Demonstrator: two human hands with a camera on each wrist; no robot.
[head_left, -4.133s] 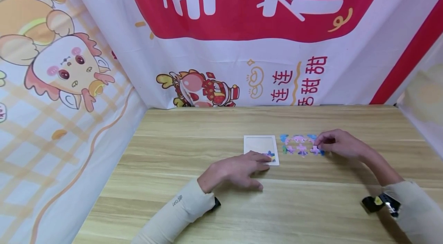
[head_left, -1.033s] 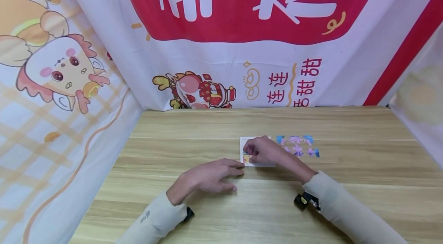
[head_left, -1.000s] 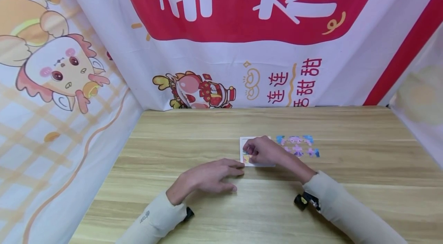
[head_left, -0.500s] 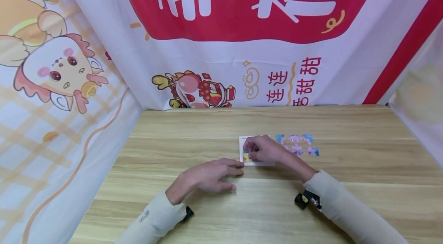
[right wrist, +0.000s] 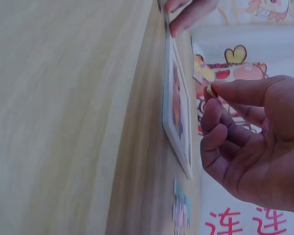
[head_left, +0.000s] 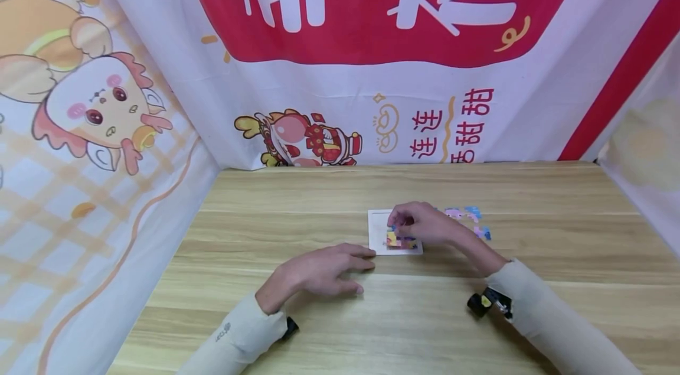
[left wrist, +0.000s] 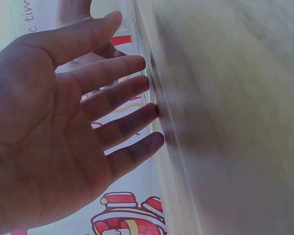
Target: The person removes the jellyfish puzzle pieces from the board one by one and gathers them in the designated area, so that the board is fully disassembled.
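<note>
A white puzzle tray [head_left: 378, 228] lies flat on the wooden table [head_left: 297, 198]; a few coloured pieces [head_left: 401, 240] sit along its front edge. My right hand [head_left: 419, 224] hovers over the tray's right half with curled fingers. In the right wrist view its thumb and forefinger pinch a small pale puzzle piece [right wrist: 210, 89] just above the tray [right wrist: 176, 112]. My left hand [head_left: 319, 271] lies flat on the table with straight fingers [left wrist: 112, 98], its fingertips touching the tray's front left corner. Loose pink and blue pieces [head_left: 468, 213] lie to the right of the tray.
Printed cloth banners [head_left: 372, 68] wall in the table at the back and on both sides. More loose pieces [right wrist: 180, 210] lie past the tray's far end in the right wrist view. Bare wood stretches in front of and to the left of the tray.
My right hand came from the loose pieces to the tray, then shifted from the tray's left part to its right, uncovering the coloured pieces. My left hand moved from the tray's front right to its front left corner.
</note>
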